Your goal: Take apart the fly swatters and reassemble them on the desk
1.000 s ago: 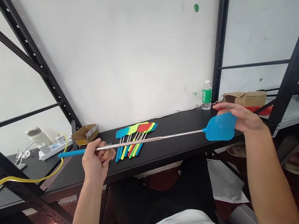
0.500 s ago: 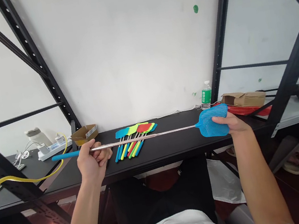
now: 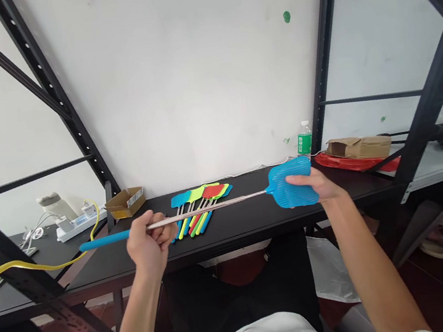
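A blue fly swatter (image 3: pixel 291 184) with a thin metal telescopic shaft stretches across the view above the black table (image 3: pixel 255 222). My left hand (image 3: pixel 149 242) is wrapped round the shaft near the blue handle, whose end sticks out to the left. At the other end, my right hand (image 3: pixel 319 184) pinches the blue mesh head, thumb on its near face and the other fingers mostly hidden behind. Beyond the shaft, several short fly swatters (image 3: pixel 201 197) in blue, yellow-green and red lie side by side on the table, partly overlapping.
An open small cardboard box (image 3: pixel 126 202) stands left of the swatters. Farther left are a power strip (image 3: pixel 81 223), a yellow cable (image 3: pixel 48 266) and a white bottle (image 3: pixel 56 204). At the right are a water bottle (image 3: pixel 304 139), another cardboard box (image 3: pixel 359 147) and red plastic packaging (image 3: pixel 339 164).
The shaft has become shorter: the mesh head in my right hand has moved left, and my left hand has shifted slightly right. The handle end now tilts a little lower.
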### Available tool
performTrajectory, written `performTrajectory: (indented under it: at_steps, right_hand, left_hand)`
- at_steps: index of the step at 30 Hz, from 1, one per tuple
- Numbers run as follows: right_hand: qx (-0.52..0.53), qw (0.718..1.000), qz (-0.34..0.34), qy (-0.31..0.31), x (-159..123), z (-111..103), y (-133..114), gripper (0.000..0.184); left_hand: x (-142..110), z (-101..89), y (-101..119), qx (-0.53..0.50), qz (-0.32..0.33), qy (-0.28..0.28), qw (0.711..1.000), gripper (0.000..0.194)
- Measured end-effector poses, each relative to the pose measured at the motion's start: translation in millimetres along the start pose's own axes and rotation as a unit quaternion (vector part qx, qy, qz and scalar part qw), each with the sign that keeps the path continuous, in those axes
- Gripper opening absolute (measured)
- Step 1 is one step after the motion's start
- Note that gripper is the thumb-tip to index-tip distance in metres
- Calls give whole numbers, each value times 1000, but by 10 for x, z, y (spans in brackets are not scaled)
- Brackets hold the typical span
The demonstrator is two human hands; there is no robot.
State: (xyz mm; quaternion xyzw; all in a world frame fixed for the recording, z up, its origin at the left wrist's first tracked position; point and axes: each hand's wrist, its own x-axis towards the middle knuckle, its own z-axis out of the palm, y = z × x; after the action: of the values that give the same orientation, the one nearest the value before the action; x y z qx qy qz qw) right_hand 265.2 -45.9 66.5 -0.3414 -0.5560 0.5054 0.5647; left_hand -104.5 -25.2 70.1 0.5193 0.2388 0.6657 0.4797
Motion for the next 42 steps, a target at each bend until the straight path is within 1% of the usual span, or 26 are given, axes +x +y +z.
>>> performTrajectory:
  at_steps: [3,5,8,11,14,18,20,21,23,25,26,28,30,33,37,42]
  right_hand:
    - [-19,999,-4,-43,72,197,61,38]
    - [-39,997,-4,-64,103,248,92,39]
    - [-48,995,5,-88,117,205,107,39]
    - [-23,994,8,-107,92,90,80,39]
    - [-5,997,8,-73,35,-56,31,41]
    - [-10,1000,4,-6,-58,-262,-22,41]
    - [-19,1000,-4,-1,-94,-339,-39,41]
    - [-23,1000,-8,-2,-108,-366,-46,41]
    - [-29,1000,-11,-1,-125,-396,-58,41]
    - [-37,999,-6,9,-132,-402,-69,40]
    - [-41,999,-3,16,-134,-399,-72,39]
    - [-47,999,1,25,-134,-384,-76,39]
    - [-52,998,4,29,-131,-358,-77,39]
    - [-65,997,13,36,-118,-301,-79,42]
    - [-77,996,29,27,-91,-247,-79,46]
    - [-67,998,6,21,-96,-282,-72,49]
  left_hand:
    - [-33,87,-58,1,-3,-7,1000,46]
    - [-29,79,-67,12,0,-8,1000,46]
    - [5,9,-66,44,-12,-22,999,47]
    - [40,-52,-75,65,-29,-40,997,47]
    - [68,-94,-64,52,-25,-32,998,47]
    - [103,-177,2,15,14,21,1000,45]
    - [113,-232,35,38,32,32,998,46]
    - [113,-261,48,74,38,29,996,47]
    - [104,-319,75,184,44,6,982,50]
    - [86,-377,106,291,44,-42,955,51]
    - [77,-405,122,325,44,-72,942,52]
    - [64,-452,153,351,43,-130,926,55]
    - [57,-483,174,353,48,-166,919,57]
    - [53,-493,183,350,54,-174,919,57]
    - [41,-468,178,341,35,-171,924,57]
    - [44,-487,170,322,33,-170,931,56]
